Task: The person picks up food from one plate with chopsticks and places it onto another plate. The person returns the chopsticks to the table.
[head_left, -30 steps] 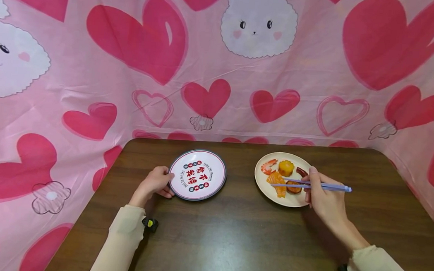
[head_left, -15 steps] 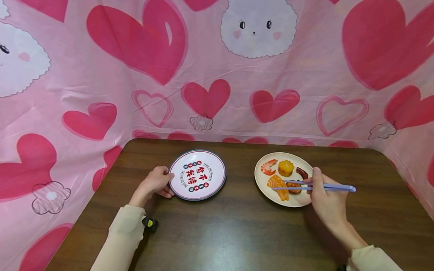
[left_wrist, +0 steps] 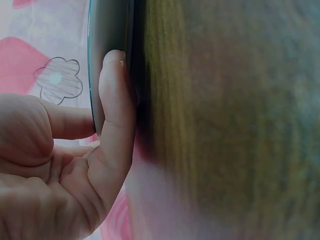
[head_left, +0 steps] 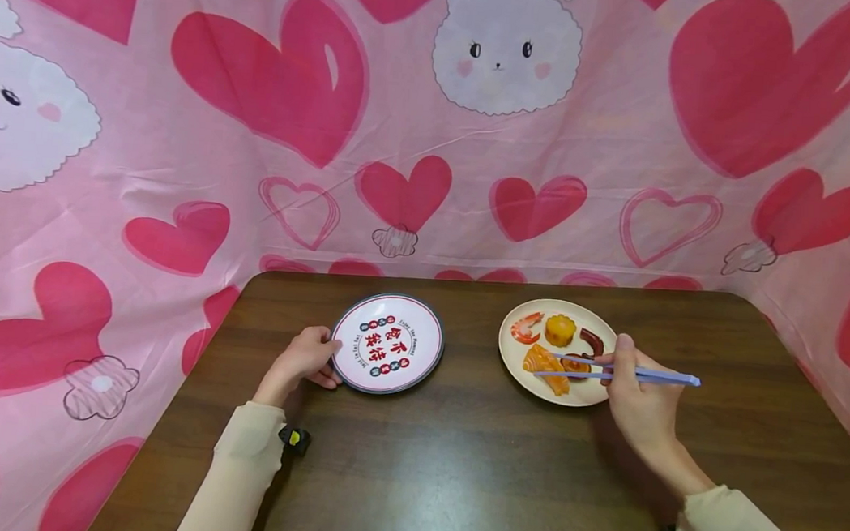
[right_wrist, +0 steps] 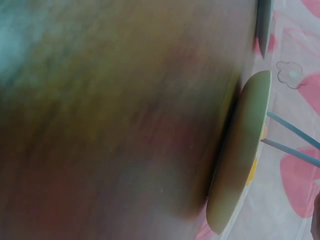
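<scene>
My left hand (head_left: pixel 307 356) pinches the left rim of a white plate (head_left: pixel 426 343) with printed red characters; in the left wrist view its fingers (left_wrist: pixel 117 100) reach beneath the plate. Lavender chopsticks (head_left: pixel 670 378) are held in my right hand (head_left: pixel 643 405), at the right side of a cream plate (head_left: pixel 510 366). Their slightly parted tips lie over an orange salmon slice (head_left: pixel 542 359) and a round brown piece (head_left: pixel 577 365). In the right wrist view the chopsticks (right_wrist: pixel 295 152) slant over the plate's rim, which hides most of the food.
Also on the cream plate are a shrimp (head_left: pixel 527 328), a yellow scalloped chunk (head_left: pixel 560 330) and a dark red curved piece (head_left: pixel 592 341). Both plates stand near the back of the brown wooden table (head_left: pixel 457 462). A pink heart-patterned cloth (head_left: pixel 465 203) hangs behind and at both sides.
My right hand has moved slightly right and down with the chopsticks. The salmon slice has turned and shifted a little, and more of the dark red piece shows. My left hand has stayed put.
</scene>
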Demonstrator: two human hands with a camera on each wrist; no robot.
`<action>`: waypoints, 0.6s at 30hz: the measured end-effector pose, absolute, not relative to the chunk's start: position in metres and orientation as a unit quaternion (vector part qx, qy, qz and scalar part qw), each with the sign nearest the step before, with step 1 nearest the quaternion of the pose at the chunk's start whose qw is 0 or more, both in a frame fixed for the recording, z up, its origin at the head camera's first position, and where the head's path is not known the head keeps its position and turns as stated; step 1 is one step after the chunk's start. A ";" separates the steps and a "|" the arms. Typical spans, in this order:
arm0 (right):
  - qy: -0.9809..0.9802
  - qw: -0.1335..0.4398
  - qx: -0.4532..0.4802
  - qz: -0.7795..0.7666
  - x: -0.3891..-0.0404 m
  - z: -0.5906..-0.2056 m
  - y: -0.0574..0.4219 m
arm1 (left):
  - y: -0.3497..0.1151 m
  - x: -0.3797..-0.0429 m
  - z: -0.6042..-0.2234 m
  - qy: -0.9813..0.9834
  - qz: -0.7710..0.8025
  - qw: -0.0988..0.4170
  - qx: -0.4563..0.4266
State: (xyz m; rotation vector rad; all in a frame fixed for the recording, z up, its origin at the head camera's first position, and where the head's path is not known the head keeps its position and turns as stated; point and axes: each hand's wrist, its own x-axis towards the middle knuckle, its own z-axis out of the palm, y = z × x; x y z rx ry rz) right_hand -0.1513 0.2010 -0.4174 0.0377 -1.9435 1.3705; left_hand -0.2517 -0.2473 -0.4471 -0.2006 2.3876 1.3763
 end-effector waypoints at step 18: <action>-0.749 0.381 0.004 0.542 -0.152 -0.421 0.205 | -0.247 -0.251 -0.447 0.851 0.486 0.189 -0.071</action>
